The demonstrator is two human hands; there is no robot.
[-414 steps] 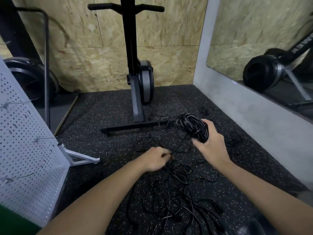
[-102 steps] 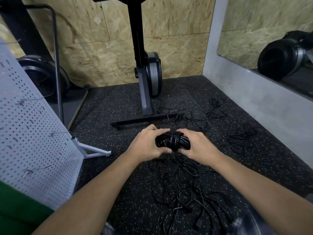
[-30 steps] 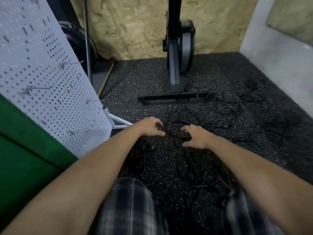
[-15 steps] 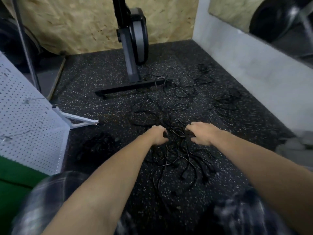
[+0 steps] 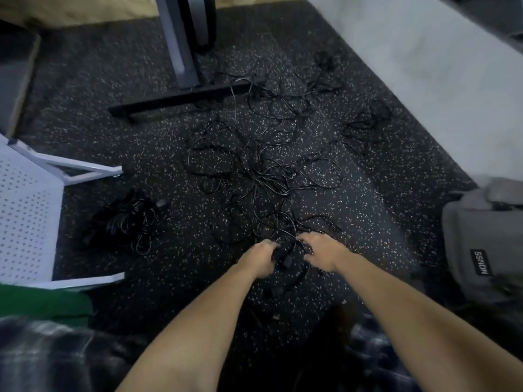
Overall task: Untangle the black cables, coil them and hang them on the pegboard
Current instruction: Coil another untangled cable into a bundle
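**Speckled rubber floor [image 5: 175,250] lay strewn with cable, both hands low at the tangle's near edge.**

From the left, the white pegboard [image 5: 25,210] stood at the frame edge and a coiled bundle [image 5: 127,222] lay just beside its foot. The tangled black cables [image 5: 268,171] sprawled across mid-floor. The left hand [image 5: 261,257] was curled round a strand near a plug [image 5: 287,261]. The right hand [image 5: 319,254] had bent, spread fingers on the loops, but blur hid whether it gripped anything. A grey bag [image 5: 481,244] sat far right. The cable looked light, limp and springy, and apt to snag on itself. It was best taken at a plug end and fed out loop by loop, not yanked.
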